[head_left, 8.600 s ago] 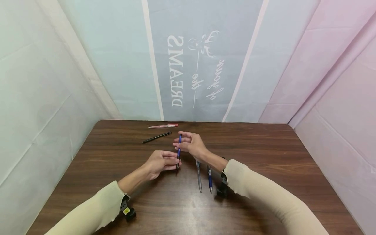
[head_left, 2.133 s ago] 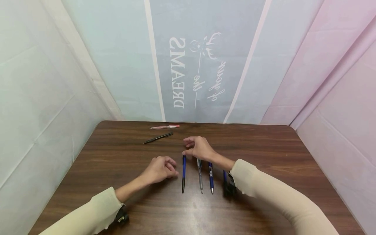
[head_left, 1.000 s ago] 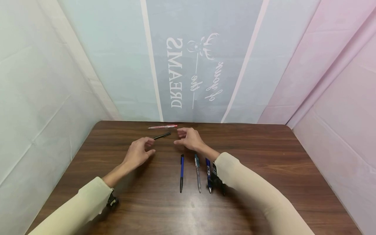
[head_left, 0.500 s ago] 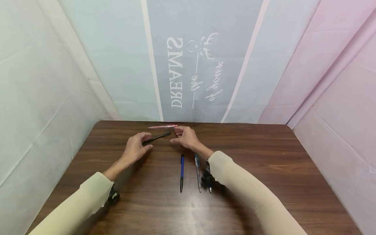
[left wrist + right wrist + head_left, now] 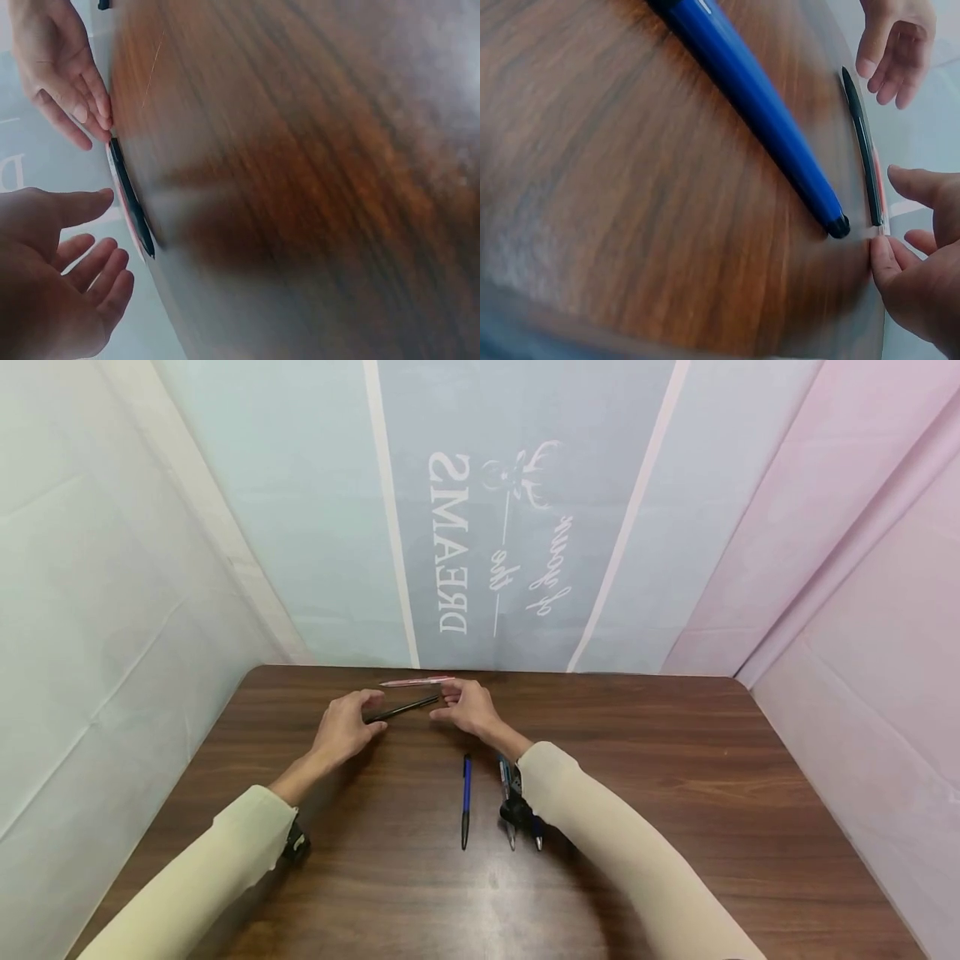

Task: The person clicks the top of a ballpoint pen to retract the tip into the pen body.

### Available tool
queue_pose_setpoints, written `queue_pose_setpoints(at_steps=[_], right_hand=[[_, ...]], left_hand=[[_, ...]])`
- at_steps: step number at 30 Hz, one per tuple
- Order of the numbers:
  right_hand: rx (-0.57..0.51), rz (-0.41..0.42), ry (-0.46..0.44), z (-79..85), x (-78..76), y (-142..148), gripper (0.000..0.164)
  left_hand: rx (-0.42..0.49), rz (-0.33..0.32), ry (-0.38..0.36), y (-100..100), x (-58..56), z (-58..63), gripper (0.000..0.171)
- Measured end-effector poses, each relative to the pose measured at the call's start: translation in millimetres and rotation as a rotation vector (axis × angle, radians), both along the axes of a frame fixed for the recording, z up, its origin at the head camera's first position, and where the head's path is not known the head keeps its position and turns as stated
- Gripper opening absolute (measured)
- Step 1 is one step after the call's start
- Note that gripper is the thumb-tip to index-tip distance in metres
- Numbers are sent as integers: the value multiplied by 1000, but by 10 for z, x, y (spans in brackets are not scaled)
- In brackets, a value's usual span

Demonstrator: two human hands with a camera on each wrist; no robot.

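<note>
A black pen (image 5: 405, 707) lies slanted near the table's far edge. My left hand (image 5: 345, 725) is at its left end, thumb and fingers spread on either side; a gap shows between them and the pen in the left wrist view. At the pen's other end is my right hand (image 5: 471, 706), thumb apart from the fingers, its fingertips overlapping the end of a red pen (image 5: 412, 682) just behind. Both hands look relaxed and grip nothing. Nearer to me a blue pen (image 5: 466, 802) with black ends lies pointing toward me.
To the right of the blue pen lie a clear grey pen (image 5: 503, 770) and a dark blue pen (image 5: 537, 840), partly covered by the right wrist's camera (image 5: 515, 812). Fabric walls enclose the brown wooden table (image 5: 652, 760) at the back and sides.
The blue pen, held by both hands earlier, was laid beside the grey pen and let go. Both hands then moved up and left to the ends of the black pen, which stays in place.
</note>
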State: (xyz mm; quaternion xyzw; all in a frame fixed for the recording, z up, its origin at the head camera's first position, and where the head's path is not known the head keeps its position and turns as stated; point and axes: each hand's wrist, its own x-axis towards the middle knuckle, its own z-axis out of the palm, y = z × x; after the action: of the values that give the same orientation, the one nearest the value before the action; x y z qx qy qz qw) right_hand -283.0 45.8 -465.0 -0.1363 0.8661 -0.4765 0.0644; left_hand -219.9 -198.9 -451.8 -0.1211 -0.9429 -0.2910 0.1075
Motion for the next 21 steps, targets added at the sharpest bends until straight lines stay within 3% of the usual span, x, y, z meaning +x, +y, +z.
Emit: queue_pose_setpoints(at_steps=[10,21], right_hand=[[42,-34,39,0,-8,-113,55],[45,-73,59,-1,-28,-173,50]], left_hand=[[-39,26,-72,-37,-107,-53,49],[-31,8,-70,-15,-200,-91,34]])
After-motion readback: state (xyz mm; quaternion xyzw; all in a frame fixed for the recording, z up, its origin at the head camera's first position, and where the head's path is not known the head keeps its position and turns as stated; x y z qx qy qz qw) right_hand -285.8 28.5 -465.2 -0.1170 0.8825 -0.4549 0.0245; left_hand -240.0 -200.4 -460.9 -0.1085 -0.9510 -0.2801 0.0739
